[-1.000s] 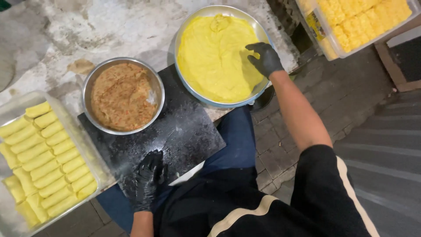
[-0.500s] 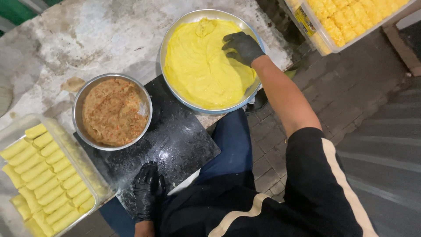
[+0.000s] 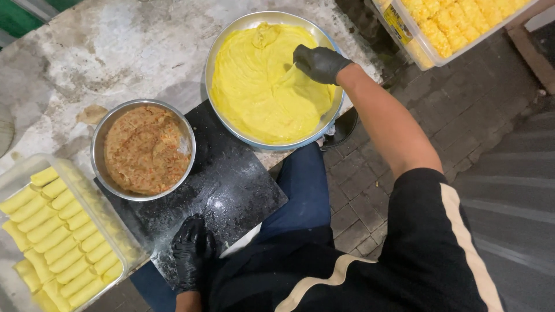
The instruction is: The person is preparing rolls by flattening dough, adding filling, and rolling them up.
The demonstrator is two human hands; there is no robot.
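Note:
My right hand [image 3: 319, 62], in a black glove, pinches the edge of a thin yellow wrapper sheet [image 3: 267, 86] lying on the stack inside a large round metal pan [image 3: 243, 26]. My left hand [image 3: 192, 249], also gloved in black, rests flat on the near edge of a dark floured board [image 3: 231, 185]. A metal bowl [image 3: 101, 138] of brown minced filling [image 3: 145, 149] stands on the board's far left corner.
A clear tray [image 3: 17, 173] of yellow rolled pieces [image 3: 58, 237] sits at the left on a worn grey table [image 3: 115, 52]. Another tray of yellow rolls [image 3: 457, 23] stands at the upper right. Paved floor lies to the right.
My right hand has slid from the pan's right rim inward over the yellow stack and closed its fingers on the top sheet. The left hand stays on the board.

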